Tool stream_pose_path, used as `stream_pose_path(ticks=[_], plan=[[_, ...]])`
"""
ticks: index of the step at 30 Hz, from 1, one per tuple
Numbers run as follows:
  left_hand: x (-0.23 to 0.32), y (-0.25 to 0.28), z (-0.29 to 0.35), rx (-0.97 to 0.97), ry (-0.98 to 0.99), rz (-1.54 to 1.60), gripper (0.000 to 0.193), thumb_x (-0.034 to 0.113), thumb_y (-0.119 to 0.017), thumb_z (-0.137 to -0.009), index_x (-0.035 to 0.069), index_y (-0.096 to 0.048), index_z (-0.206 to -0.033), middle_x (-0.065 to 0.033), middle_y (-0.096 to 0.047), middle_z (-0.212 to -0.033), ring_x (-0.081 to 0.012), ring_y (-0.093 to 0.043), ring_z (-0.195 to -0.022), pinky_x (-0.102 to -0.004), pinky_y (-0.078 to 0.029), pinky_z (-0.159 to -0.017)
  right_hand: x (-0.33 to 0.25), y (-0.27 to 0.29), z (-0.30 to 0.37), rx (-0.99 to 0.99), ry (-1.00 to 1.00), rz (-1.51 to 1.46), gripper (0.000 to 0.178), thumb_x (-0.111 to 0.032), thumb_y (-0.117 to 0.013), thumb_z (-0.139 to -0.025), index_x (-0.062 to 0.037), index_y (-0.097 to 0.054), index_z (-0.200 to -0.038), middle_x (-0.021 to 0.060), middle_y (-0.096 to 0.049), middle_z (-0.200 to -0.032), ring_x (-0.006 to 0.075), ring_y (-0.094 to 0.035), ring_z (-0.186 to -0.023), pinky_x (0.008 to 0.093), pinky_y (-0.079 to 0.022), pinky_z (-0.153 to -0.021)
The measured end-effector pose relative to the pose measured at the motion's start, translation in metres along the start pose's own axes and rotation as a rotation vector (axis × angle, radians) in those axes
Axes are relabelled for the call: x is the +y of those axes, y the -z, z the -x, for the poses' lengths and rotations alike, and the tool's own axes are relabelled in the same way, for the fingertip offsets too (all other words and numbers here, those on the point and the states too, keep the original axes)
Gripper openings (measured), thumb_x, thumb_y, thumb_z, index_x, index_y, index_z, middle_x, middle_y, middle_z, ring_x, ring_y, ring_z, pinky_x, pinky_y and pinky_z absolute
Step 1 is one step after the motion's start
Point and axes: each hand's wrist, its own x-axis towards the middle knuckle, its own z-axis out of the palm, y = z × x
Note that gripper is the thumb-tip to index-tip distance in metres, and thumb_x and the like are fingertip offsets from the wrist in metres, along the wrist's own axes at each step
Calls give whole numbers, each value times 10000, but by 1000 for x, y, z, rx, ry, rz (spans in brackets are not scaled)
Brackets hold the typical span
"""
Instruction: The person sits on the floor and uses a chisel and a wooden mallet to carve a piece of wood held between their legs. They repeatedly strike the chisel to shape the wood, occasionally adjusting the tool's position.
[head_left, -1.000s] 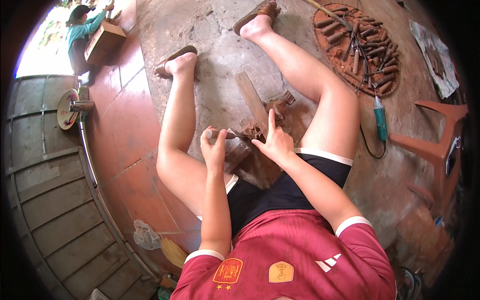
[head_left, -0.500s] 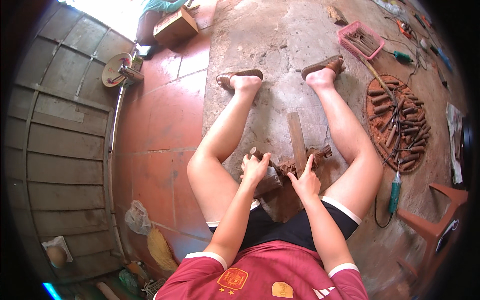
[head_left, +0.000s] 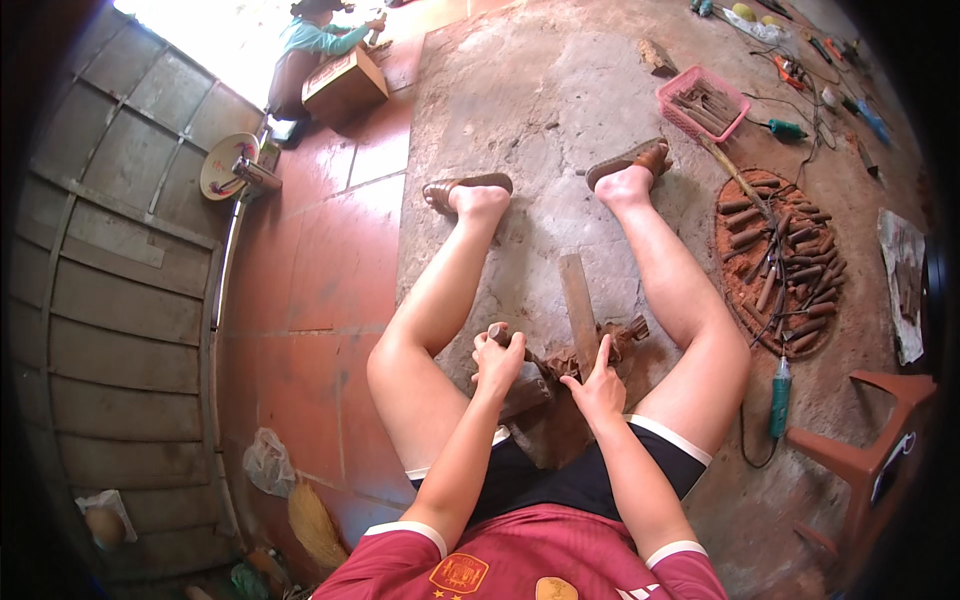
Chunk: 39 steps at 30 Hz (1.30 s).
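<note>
My left hand [head_left: 498, 362] is closed around a short brown rod-like wooden piece [head_left: 497, 332], its round end poking out past the thumb. Just below that hand lies a greyish block [head_left: 526, 392] between my thighs; whether it joins the rod I cannot tell. My right hand [head_left: 597, 390] grips the near end of a long flat wooden strip [head_left: 577, 300], index finger stretched along its edge. The strip points away from me, between my shins. Crumpled brown scraps [head_left: 622, 345] lie beside and under it.
On the right, a round tray of reddish dust [head_left: 738, 270] holds several brown wooden pieces, with a green power tool [head_left: 779, 400] nearby. Farther stands a pink basket [head_left: 745, 112] of sticks. A brown plastic stool [head_left: 850, 445] is near right. Another person [head_left: 315, 40] works behind a box [head_left: 345, 88].
The whole view has shifted slightly, showing more of the person at the far left. Both hands keep their holds, with little movement relative to the wooden strip.
</note>
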Motion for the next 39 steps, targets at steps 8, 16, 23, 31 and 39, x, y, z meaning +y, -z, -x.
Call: stream_pose_path(ticks=[8,16,23,31,39], plan=[[18,-10,0,-22,-158,-28,436,359,-639,-762,158,-654,-1148,-144,-525,-1288,-359,-550,-1179,-607,-399,-963,7,2,-9,43,-60,10,1164,-510,-767,-742,-75,-46,-1544,254,-664,-889,397,-677,-782,466,-540,-691],[22,-31,-31,-53,-541,72,316,280,-638,-794,53,-671,-1011,-179,-642,-1024,-354,-614,-1026,-482,-474,-885,5,15,-11,33,-67,-23,1132,-471,-780,-740,-34,-93,-1526,257,-683,-879,409,-679,-800,480,-541,-711],[25,-26,13,-244,-584,545,164,-28,-601,-814,23,-571,-966,-38,-613,-829,-112,-619,-784,-252,-498,-730,22,21,-4,55,-48,-354,795,-289,-757,-772,-2,-400,-1421,286,-660,-1069,399,-648,-1025,417,-519,-887],[-9,-39,4,-237,-725,898,218,71,-767,-834,24,-559,-784,-26,-615,-829,-103,-567,-723,-257,-469,-665,33,4,-12,219,74,-704,664,-225,-745,-782,37,-496,-1339,212,-671,-1128,282,-651,-1060,352,-494,-925],[-20,-47,-5,-353,-728,804,287,194,-605,-974,44,-498,-753,-33,-556,-654,-106,-499,-624,-257,-414,-604,31,12,-7,140,61,-755,533,-216,-732,-795,-5,-568,-1256,162,-705,-1039,253,-677,-969,345,-510,-866]])
